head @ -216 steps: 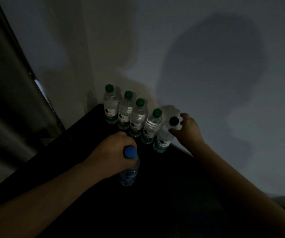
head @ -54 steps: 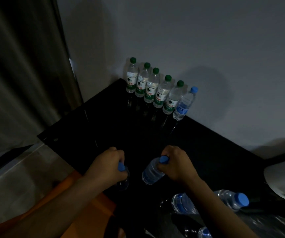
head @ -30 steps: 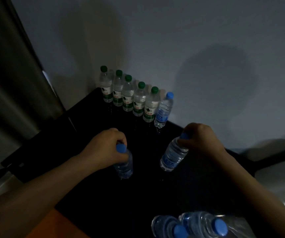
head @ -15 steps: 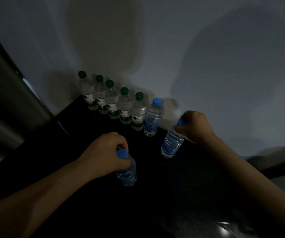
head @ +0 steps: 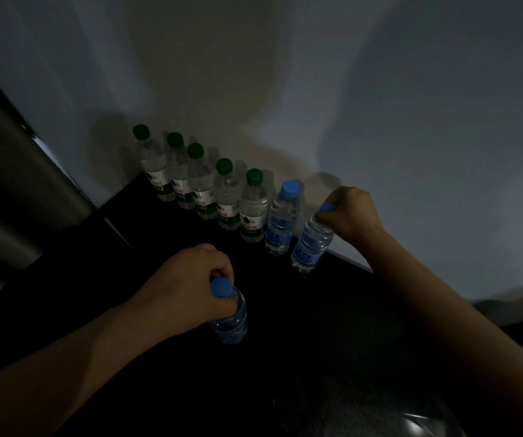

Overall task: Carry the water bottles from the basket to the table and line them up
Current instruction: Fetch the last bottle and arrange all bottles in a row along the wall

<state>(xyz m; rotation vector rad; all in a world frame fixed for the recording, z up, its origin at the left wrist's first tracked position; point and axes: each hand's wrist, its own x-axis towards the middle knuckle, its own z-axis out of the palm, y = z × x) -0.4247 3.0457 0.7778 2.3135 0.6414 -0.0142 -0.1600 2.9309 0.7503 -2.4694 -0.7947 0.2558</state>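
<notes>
Several green-capped water bottles stand in a row along the wall on the black table. A blue-capped bottle ends that row. My right hand grips the neck of a second blue-capped bottle, tilted, right beside the row's end at the wall. My left hand grips the neck of a third blue-capped bottle nearer to me, above the table's middle. The basket is not in view.
A grey wall runs directly behind the row. A dark curtain hangs at the left past the table's corner. Something clear and shiny shows at the bottom right edge.
My right hand has carried its bottle forward and up to the right end of the row. My left hand with its bottle has barely moved. The view has tilted closer to the row.
</notes>
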